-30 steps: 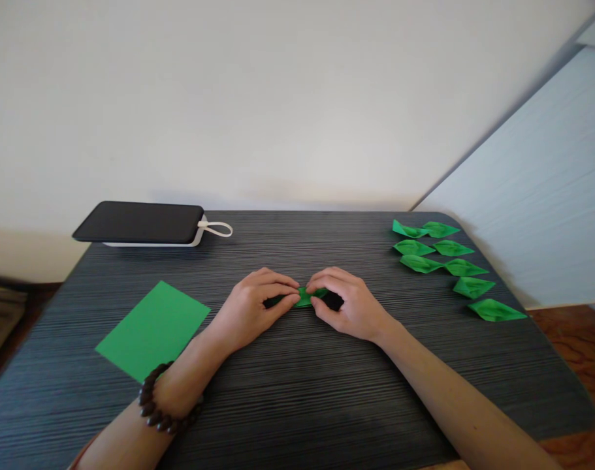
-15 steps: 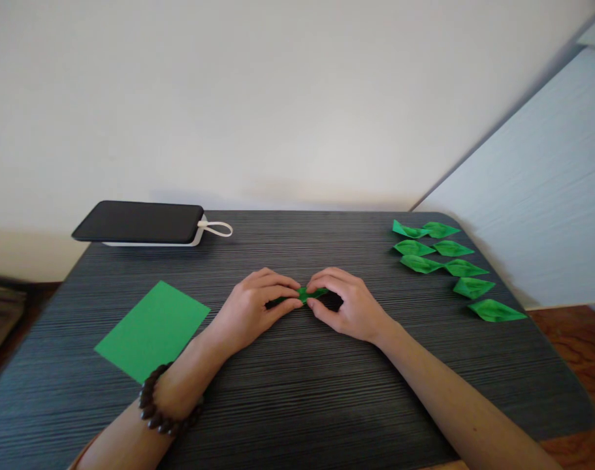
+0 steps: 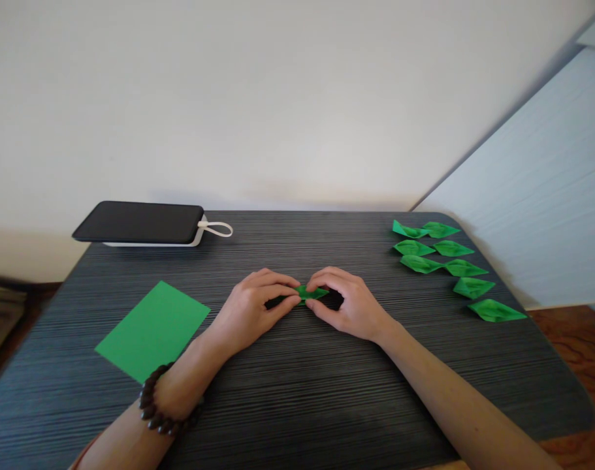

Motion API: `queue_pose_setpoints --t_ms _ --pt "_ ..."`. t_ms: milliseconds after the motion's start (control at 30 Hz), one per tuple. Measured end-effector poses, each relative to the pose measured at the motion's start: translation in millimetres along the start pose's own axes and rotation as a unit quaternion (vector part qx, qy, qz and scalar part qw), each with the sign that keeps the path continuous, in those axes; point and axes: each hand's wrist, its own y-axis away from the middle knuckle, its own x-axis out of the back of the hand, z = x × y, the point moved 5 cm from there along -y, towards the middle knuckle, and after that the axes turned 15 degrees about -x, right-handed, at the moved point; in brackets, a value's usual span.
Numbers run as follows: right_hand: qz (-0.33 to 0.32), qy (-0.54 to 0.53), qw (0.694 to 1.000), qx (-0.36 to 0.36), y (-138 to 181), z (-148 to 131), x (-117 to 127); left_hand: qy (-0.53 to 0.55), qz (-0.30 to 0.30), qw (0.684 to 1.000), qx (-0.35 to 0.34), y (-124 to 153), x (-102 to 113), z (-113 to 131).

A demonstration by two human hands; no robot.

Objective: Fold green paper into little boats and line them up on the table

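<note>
Moved since half a second ago: the left thumb, drawn slightly toward nine o'clock, and the small, pointed, folded green paper piece (image 3: 315, 293), now showing more of its three-o'clock tip; all else matches. Paper piece lies at the dial's centre, twelve toward the pale plain wall (image 3: 297, 98), low over a dark grey, streaked tabletop (image 3: 297, 405). Left hand (image 3: 253, 300): thumb and fingers pinching its nine-o'clock end; dark brown round-bead bracelet (image 3: 149, 412) on the wrist. Right hand (image 3: 351, 303): thumb and index pinching from the three-o'clock side, curved into a ring. Between eight and nine o'clock: one flat, square-cornered green paper sheet (image 3: 153, 329), beside the left forearm. Ten o'clock: one flat, black, round-cornered slab (image 3: 140, 222) on a white block (image 3: 153, 245), with looped white cord (image 3: 223, 225). Two to three o'clock: eight pointed, folded green paper pieces (image 3: 496, 311), three pairs and two singles.
</note>
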Motion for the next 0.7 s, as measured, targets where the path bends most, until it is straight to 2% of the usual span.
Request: queue_pose_setpoints --t_ms 133,267,467,700 --pt "-0.008 0.003 1.000 -0.001 -0.7 -0.2 -0.8 -0.023 0.022 0.999 0.025 0.4 -1.4 0.0" --pt "0.004 0.036 0.999 -0.011 0.0 -4.5 -3.9 -0.061 0.044 0.997 0.019 1.8 -3.8 3.5" --pt "0.055 0.099 0.991 -0.077 3.6 -9.6 -9.9 -0.130 0.017 0.991 -0.024 1.0 -7.3 13.4" --pt "0.070 0.136 0.983 -0.098 3.0 -8.6 -14.1 -0.151 -0.010 0.988 -0.031 1.1 -6.7 14.6"
